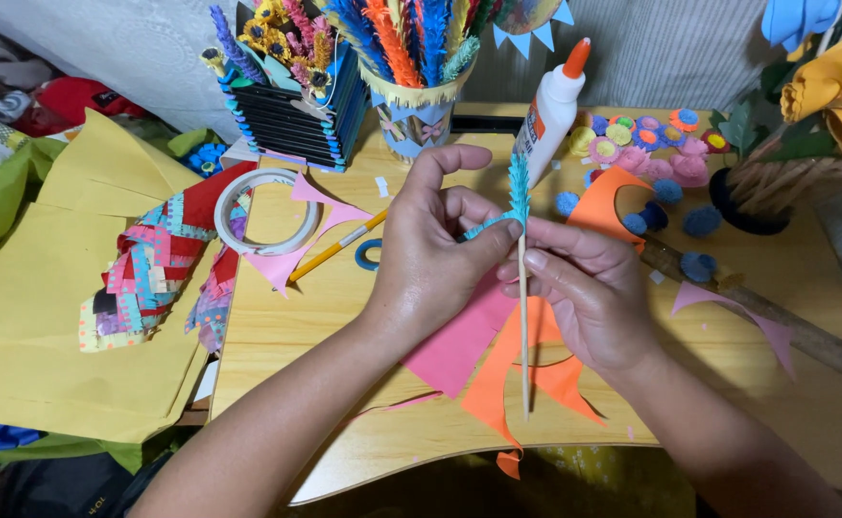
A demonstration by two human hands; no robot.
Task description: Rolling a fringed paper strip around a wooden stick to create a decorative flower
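My left hand (432,251) pinches a teal fringed paper strip (518,195) where it winds around the top of a thin wooden stick (523,326). My right hand (589,293) grips the same stick just below the wrapped part, thumb and fingers closed on it. The stick stands nearly upright over the small wooden table (344,317). Under both hands lie pink paper (454,345) and orange paper scraps (498,384).
A white glue bottle (547,115) with orange cap stands behind the hands. A tape roll (265,211), a pencil (336,247), cups of paper flowers (419,67), small paper rosettes (646,149), a wooden rod (776,321) and yellow paper sheets (66,278) surround the table.
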